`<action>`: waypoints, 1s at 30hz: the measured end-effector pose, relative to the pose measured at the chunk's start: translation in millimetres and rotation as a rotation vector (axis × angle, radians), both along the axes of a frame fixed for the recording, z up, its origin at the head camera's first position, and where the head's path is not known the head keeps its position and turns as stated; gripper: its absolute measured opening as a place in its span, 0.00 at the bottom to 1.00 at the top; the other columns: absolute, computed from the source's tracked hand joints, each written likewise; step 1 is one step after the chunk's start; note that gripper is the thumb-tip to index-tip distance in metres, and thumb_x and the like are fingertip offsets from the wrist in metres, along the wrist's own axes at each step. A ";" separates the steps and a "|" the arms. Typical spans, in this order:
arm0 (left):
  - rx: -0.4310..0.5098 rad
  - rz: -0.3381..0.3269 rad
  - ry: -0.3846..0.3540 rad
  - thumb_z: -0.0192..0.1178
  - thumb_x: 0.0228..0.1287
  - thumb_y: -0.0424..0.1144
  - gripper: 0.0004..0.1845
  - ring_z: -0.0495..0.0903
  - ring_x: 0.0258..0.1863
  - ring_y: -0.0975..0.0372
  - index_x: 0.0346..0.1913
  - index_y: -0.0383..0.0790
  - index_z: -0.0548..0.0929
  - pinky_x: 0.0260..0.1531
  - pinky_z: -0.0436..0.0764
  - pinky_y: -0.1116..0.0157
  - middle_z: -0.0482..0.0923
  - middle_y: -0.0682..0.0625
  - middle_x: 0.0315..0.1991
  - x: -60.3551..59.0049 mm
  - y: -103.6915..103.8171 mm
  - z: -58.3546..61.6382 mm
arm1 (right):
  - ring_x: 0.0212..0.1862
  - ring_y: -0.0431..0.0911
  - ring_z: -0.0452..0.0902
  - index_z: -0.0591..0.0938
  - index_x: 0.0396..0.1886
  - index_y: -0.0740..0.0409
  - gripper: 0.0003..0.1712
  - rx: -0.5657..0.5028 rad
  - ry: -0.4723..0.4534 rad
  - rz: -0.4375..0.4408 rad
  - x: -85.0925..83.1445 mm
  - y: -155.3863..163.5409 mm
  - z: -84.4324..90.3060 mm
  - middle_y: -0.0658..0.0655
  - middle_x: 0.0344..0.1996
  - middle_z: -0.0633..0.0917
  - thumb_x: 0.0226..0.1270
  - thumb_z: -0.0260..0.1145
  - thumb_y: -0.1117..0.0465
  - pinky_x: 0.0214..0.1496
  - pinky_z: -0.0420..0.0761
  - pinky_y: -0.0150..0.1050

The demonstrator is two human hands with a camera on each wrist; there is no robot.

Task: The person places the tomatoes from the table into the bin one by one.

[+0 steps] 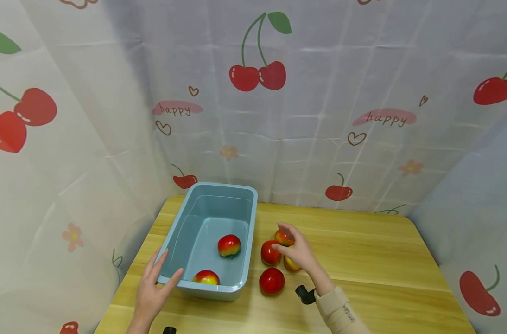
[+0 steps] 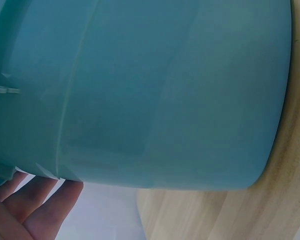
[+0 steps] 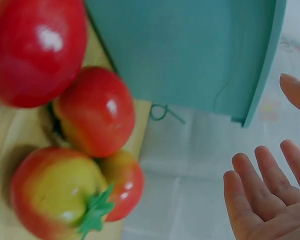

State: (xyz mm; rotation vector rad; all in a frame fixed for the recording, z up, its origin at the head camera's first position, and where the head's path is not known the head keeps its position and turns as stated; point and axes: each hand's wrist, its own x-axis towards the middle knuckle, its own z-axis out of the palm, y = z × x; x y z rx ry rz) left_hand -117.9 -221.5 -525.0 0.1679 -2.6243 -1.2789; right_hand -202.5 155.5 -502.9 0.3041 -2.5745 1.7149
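Observation:
My left hand (image 1: 151,292) is at the near left corner of a blue plastic bin (image 1: 248,260), fingers spread along its rim. In the left wrist view its fingers (image 2: 52,207) touch the outer wall below the rim. Two red-and-yellow tomatoes (image 1: 229,245) lie inside the bin. My right hand (image 1: 298,253) hovers over the tomatoes right of the bin, fingers apart and nothing in it. Beneath it are a red tomato (image 1: 270,253), a tomato with a green calyx (image 3: 60,190) and another partly hidden one (image 3: 125,185). Nearer stands a deep red tomato (image 1: 272,281).
Everything stands on a wooden table (image 1: 362,250). A white curtain (image 1: 303,116) printed with cherries hangs behind and along both sides. A black wrist-camera piece (image 1: 305,294) sticks out beside the right sleeve.

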 end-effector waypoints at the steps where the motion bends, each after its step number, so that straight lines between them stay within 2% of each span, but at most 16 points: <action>1: 0.001 -0.001 0.002 0.64 0.57 0.54 0.38 0.55 0.67 0.43 0.69 0.47 0.65 0.54 0.60 0.36 0.52 0.48 0.72 0.1 -0.1 0.3 | 0.60 0.60 0.68 0.71 0.63 0.60 0.36 0.000 -0.003 -0.005 -0.3 2.5 -2.5 0.62 0.58 0.75 0.54 0.73 0.62 0.61 0.66 0.56; 10: 0.005 -0.004 -0.001 0.64 0.57 0.54 0.38 0.54 0.67 0.43 0.70 0.47 0.65 0.54 0.59 0.36 0.51 0.47 0.72 -0.4 0.0 1.7 | 0.61 0.60 0.66 0.71 0.62 0.60 0.34 0.011 -0.046 -0.063 -2.2 23.8 -22.3 0.65 0.59 0.73 0.55 0.72 0.65 0.64 0.63 0.56; 18: 0.010 -0.009 -0.001 0.64 0.57 0.54 0.38 0.54 0.68 0.43 0.70 0.47 0.65 0.54 0.59 0.35 0.52 0.46 0.72 0.2 -0.3 2.1 | 0.62 0.58 0.66 0.70 0.61 0.66 0.35 0.065 -0.030 -0.102 -0.4 33.2 -35.7 0.66 0.60 0.73 0.54 0.72 0.66 0.64 0.63 0.55; 22: 0.005 -0.005 -0.003 0.65 0.57 0.54 0.38 0.54 0.68 0.43 0.69 0.47 0.65 0.54 0.59 0.36 0.52 0.47 0.72 -0.1 -0.1 0.9 | 0.62 0.59 0.65 0.70 0.62 0.65 0.36 0.110 -0.042 -0.137 0.8 35.5 -43.9 0.65 0.60 0.72 0.53 0.73 0.65 0.63 0.63 0.56; 30: 0.005 0.000 -0.011 0.65 0.57 0.54 0.39 0.54 0.68 0.44 0.69 0.47 0.65 0.54 0.59 0.35 0.51 0.47 0.72 -1.1 -0.6 -0.2 | 0.63 0.62 0.63 0.70 0.63 0.64 0.38 0.126 -0.075 -0.169 3.0 38.7 -57.3 0.67 0.61 0.70 0.52 0.74 0.63 0.62 0.63 0.58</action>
